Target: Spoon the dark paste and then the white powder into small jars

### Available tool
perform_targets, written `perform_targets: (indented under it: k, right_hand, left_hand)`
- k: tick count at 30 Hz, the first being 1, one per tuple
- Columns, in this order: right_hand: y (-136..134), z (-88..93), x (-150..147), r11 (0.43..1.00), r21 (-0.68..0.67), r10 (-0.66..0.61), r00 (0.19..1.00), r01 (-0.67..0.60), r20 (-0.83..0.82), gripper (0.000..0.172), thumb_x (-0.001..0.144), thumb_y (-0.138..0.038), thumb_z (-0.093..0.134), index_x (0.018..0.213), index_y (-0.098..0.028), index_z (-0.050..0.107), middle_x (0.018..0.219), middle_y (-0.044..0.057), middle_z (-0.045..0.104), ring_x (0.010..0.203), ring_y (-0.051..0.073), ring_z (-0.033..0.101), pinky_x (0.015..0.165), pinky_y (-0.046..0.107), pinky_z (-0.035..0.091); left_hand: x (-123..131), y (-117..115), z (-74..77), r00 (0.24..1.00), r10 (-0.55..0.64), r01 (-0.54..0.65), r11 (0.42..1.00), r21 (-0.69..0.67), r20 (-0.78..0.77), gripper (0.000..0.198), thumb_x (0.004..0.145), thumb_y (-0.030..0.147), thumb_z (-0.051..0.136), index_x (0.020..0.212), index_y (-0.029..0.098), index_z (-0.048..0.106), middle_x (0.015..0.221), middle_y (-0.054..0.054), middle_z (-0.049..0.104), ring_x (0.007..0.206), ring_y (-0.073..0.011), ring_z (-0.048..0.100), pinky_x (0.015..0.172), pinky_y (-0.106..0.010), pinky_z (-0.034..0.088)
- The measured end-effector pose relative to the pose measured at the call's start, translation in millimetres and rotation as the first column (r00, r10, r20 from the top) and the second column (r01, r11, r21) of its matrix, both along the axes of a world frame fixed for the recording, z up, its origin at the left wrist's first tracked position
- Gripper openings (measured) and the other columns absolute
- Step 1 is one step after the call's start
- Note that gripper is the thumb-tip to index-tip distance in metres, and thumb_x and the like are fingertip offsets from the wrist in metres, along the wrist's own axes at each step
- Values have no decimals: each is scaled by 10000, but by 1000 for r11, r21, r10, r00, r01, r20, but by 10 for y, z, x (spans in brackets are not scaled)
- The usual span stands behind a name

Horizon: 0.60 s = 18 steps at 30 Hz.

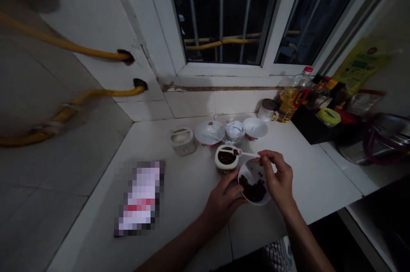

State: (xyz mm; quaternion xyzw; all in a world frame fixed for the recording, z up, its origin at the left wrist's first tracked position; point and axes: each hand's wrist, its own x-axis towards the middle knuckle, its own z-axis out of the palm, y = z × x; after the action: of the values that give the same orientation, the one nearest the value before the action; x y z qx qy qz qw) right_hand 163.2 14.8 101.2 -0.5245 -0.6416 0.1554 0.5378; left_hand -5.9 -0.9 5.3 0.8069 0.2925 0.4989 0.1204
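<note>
My left hand [226, 195] is wrapped around the left side of a white bowl [253, 167], which is tilted and has dark red-brown bits [254, 191] in its bottom. Between the fingertips of my right hand [278, 178] is the handle end of a small white spoon [251, 154]. A little dark red stuff lies in the spoon's head, which is over the rim of a square white-rimmed jar [226, 159]. The jar stands just behind the bowl and holds similar dark red flakes. What exactly the flakes are, I cannot tell.
Behind the jar stand a clear container of pale contents [182, 140], two white bowls [209, 132] and a jar of white powder [235, 130]. An oil bottle [288, 101] and a lidded jar [267, 110] are at the back right. A blurred-out flat object [141, 197] lies left; a metal pot [355, 148] sits right.
</note>
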Motion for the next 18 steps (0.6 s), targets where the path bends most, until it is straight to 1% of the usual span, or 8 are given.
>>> perform_targets:
  k: [1,3,5,7,11,13,15,18]
  right_hand:
    - [17,1,-34,995,93,27,988,-41,150,173,891,-190,488,936,-211,653,770,32,702,709,181,607,735,350,452]
    - [41,-9,-74,960,217,72,908,-175,413,235,878,-99,447,975,-205,633,819,37,718,718,180,608,809,389,424]
    - [45,-19,-72,930,261,80,832,-261,548,280,859,-52,425,1010,-195,612,853,41,725,707,177,606,838,409,407]
    - [17,-16,-21,926,280,61,831,-254,553,289,854,-41,427,1029,-192,600,867,43,724,697,173,608,843,414,408]
    - [-130,-1,223,954,285,-18,931,-93,365,249,860,-61,477,1010,-214,604,766,22,701,686,186,609,814,413,438]
    - [-217,-16,381,980,193,-14,948,-51,319,207,869,-98,497,998,-219,604,712,21,679,722,206,608,761,396,459]
    - [-288,-51,512,995,91,6,927,-43,375,164,874,-134,509,965,-223,612,687,13,674,712,204,611,754,391,462]
    - [-354,-124,580,1000,-8,29,890,-28,456,140,875,-166,503,912,-219,626,702,8,692,654,184,616,813,420,442]
  left_hand:
    - [0,1,-2,1000,6,-6,1000,3,-5,213,898,300,596,1063,176,542,1301,-166,493,1156,-257,571,892,-400,554]
    - [3,3,-6,1000,17,-17,1000,11,-4,207,902,304,588,1059,175,549,1303,-164,494,1165,-260,567,897,-403,552]
    - [5,3,-9,1000,22,-22,1000,21,4,196,905,306,582,1046,172,554,1303,-164,496,1168,-260,563,899,-406,551]
    - [6,3,-13,1000,16,-17,1000,20,6,190,905,304,583,1035,168,557,1298,-170,500,1165,-257,563,897,-400,552]
    - [3,-2,-28,1000,17,-17,1000,21,12,195,896,299,598,1039,174,553,1303,-177,503,1172,-252,557,897,-393,551]
    - [2,-4,-35,1000,22,-21,999,33,-1,199,892,294,603,1041,174,547,1309,-178,499,1184,-254,549,904,-395,546]
    - [1,-6,-38,1000,22,-22,999,44,-11,197,897,297,596,1041,172,546,1310,-177,495,1186,-251,546,907,-392,543]
    - [0,-8,-34,1000,27,-27,998,64,-12,195,907,308,579,1044,173,550,1303,-173,497,1177,-246,550,901,-388,545]
